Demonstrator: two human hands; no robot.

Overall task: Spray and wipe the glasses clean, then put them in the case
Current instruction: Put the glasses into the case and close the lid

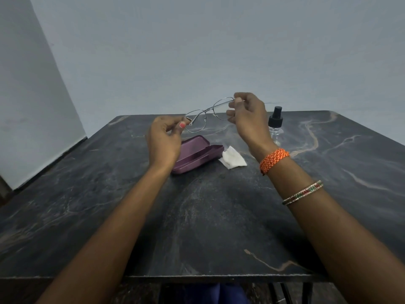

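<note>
The left hand (163, 139) pinches the left end of the glasses (207, 114) between thumb and fingertips, at about ten o'clock from the middle of the table (208, 216). The thin wire frame hangs in the air above the far half of the table, tilted, its right end higher. Directly below the left hand lies the purple case (197, 155), open, lid laid back. Just beside it at three o'clock sits the white cloth (233, 157), crumpled. The right hand (247, 115) pinches the frame's right end at the hinge. Beyond that hand, at about one o'clock, stands the spray bottle (275, 123), upright, partly hidden by the wrist.

The likely risks:
- The frame is slender; if the two pinches pull or twist against each other, it could bend at the bridge.
- Fingertips close to the lenses may smear them, spoiling any wiping.
- Letting go with one hand to reach for bottle or cloth leaves a single light pinch, and the glasses could swing or drop onto the hard table.
- The right wrist is near the bottle and could knock it over.
</note>
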